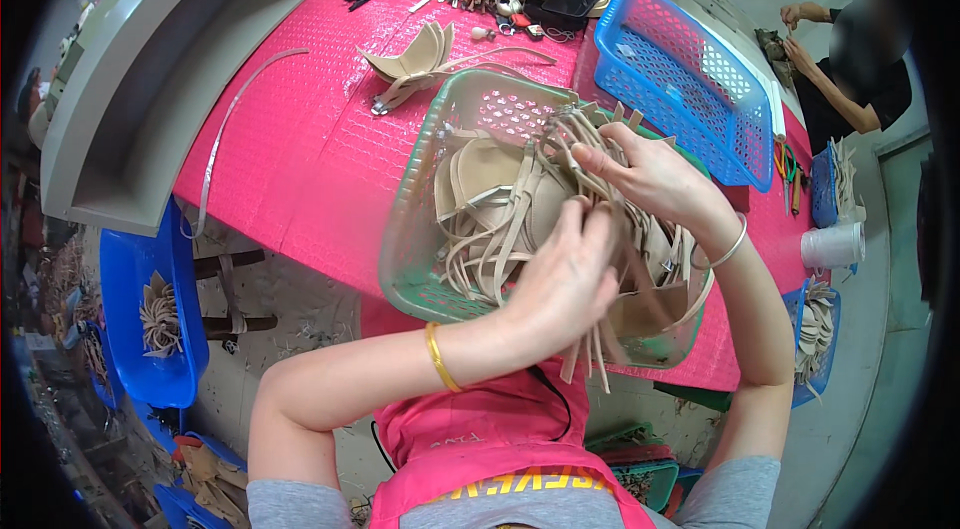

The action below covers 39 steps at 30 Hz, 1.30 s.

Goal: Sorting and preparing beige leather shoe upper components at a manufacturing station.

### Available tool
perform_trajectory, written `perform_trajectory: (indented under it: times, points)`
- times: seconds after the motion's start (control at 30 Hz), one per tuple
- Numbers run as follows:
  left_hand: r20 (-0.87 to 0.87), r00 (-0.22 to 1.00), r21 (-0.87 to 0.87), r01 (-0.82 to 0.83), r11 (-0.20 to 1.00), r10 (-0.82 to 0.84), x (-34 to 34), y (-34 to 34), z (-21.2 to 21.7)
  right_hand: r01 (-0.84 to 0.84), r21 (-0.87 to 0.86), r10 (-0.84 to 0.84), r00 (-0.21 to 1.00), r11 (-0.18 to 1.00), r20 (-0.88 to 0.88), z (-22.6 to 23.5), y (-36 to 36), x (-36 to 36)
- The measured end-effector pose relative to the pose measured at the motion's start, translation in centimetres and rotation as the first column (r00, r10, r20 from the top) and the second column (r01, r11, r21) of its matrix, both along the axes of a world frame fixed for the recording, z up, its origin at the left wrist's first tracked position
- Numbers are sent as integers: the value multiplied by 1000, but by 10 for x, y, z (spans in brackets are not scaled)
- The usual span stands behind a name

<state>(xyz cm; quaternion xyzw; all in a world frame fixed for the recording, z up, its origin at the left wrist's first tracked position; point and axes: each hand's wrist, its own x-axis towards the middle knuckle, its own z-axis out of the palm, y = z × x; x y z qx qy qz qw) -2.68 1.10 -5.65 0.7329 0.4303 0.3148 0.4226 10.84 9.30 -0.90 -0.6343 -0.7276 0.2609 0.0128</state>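
Beige strappy pieces that look like sandal uppers (490, 219) lie heaped in a green plastic basket (400, 259) in front of me. My right hand (655, 179), with a silver bangle at the wrist, is closed round a bunch of beige straps (565, 134) at the basket's far right. Just below it, my left hand (570, 279), a gold bangle on its forearm, is among the hanging straps. Its fingers are bent and smeared by motion, so their hold is unclear. More strap ends dangle over the basket's near edge.
A blue basket (690, 79) stands behind the green one. On the pink table, a loose beige piece (410, 64) lies at the back left. A grey curved housing (110, 79) borders the left. At the far right a person (860, 69) works with both hands.
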Motion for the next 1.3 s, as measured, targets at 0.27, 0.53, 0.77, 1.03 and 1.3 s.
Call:
perform_trajectory:
  times: [0.27, 0.53, 0.77, 1.03, 1.3]
  points:
    - [44, 972, 293, 210, 933, -233, 5, -16, 7, -106, 95, 102, 994, 990, 41, -11, 10, 24]
    - [118, 993, -131, 44, 990, -28, -93, 13, -1, 464, 110, -208, 580, 879, -788, 77, -77, 94]
    - [-178, 964, -41, 194, 980, -198, -22, 38, 24, 625, 73, -368, 547, 778, -752, 81, -113, 182]
    - [-516, 798, 169, 452, 876, -312, 48, 7, 13, 369, -139, -388, 782, 919, -488, -87, -105, 319]
    - [-240, 922, 168, 348, 922, -304, 52, 11, -29, -95, 449, 98, 995, 888, 16, 3, -140, 138]
